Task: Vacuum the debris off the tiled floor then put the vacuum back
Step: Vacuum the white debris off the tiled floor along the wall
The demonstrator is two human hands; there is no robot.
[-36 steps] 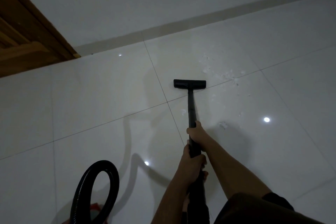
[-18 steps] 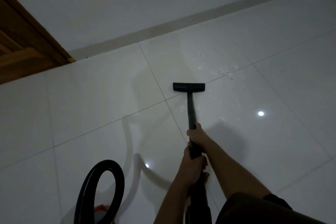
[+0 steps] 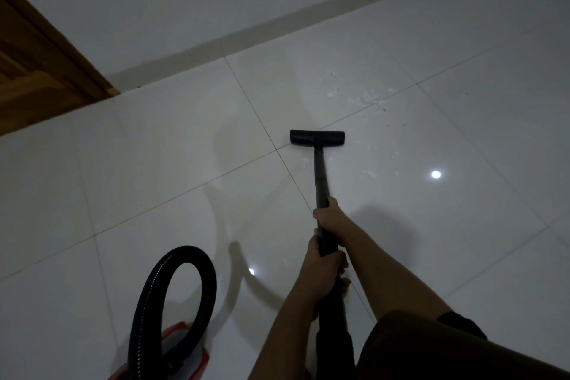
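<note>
Both hands grip the black wand one behind the other: the right hand sits further down the tube and the left hand closer to the person, fingers of each curled round it. I judge this gives reach and steering for the floor head. The head lies flat on the tiled floor, just short of the white debris scattered toward the floor's wall edge. The dim light makes smaller flecks hard to tell from reflections, the red vacuum body under the looped hose is cut off at the bottom, and the wand's lower end is hidden behind the left forearm.
</note>
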